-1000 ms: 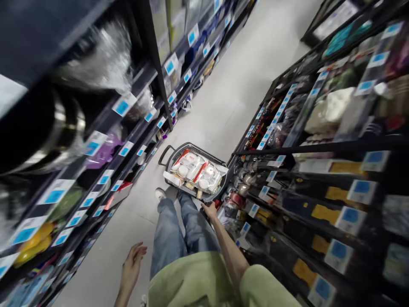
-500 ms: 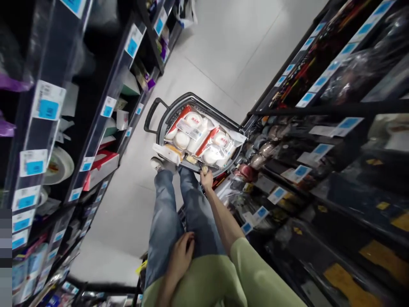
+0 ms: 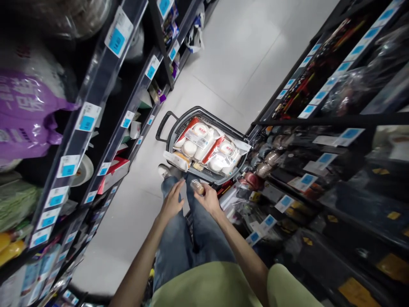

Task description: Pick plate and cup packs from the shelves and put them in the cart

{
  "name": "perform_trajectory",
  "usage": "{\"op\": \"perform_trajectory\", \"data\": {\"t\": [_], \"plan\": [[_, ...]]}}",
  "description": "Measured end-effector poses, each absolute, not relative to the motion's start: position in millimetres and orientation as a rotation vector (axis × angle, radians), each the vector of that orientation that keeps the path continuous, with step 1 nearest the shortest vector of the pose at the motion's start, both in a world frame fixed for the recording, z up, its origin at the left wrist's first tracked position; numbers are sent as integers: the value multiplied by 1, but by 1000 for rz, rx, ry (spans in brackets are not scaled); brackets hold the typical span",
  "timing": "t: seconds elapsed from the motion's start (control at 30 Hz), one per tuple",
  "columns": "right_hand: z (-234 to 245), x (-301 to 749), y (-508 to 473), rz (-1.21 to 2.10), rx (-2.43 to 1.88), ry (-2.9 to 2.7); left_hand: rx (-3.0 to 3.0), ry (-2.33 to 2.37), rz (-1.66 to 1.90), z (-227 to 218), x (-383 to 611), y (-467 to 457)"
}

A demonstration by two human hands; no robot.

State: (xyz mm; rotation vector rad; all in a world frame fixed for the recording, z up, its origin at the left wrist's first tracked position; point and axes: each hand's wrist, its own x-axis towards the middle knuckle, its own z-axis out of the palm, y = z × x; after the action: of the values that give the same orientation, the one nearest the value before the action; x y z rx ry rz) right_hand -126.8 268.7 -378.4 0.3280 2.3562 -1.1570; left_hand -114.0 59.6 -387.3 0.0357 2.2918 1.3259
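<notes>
My right hand point(image 3: 209, 199) is closed round a small clear jar point(image 3: 197, 186) with a brownish content, held just short of the basket. My left hand point(image 3: 173, 200) reaches forward beside it with its fingers stretched out, a little apart from the jar. On the floor ahead stands a grey shopping basket point(image 3: 179, 128) with a black handle. It holds clear packs of white round items point(image 3: 204, 145) with red labels. My legs in blue jeans point(image 3: 191, 238) are below the hands.
Dark shelves with blue price tags line both sides of a narrow aisle. A purple bag point(image 3: 25, 115) sits on the left shelf. Packaged goods fill the low right shelf point(image 3: 271, 170) beside the basket. The light floor point(image 3: 243, 55) runs on beyond the basket.
My right hand has drawn back from the basket's near edge with the jar. My left hand has come up from my thigh and reached forward beside it. The view has tilted slightly.
</notes>
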Motion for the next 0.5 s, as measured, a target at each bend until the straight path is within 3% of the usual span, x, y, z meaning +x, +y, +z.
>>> {"op": "perform_trajectory", "data": {"t": [0.17, 0.3, 0.37, 0.5], "plan": [[-368, -132, 240, -1340, 72, 2205, 426, 2195, 1320, -388, -154, 58], [-398, -140, 235, -1611, 30, 1966, 347, 2241, 1385, -388, -168, 45], [-426, -149, 241, -1600, 269, 1962, 269, 2287, 1383, -390, -167, 35], [-487, -176, 268, -1060, 1035, 2195, 112, 2318, 1319, -397, -151, 16]]}}
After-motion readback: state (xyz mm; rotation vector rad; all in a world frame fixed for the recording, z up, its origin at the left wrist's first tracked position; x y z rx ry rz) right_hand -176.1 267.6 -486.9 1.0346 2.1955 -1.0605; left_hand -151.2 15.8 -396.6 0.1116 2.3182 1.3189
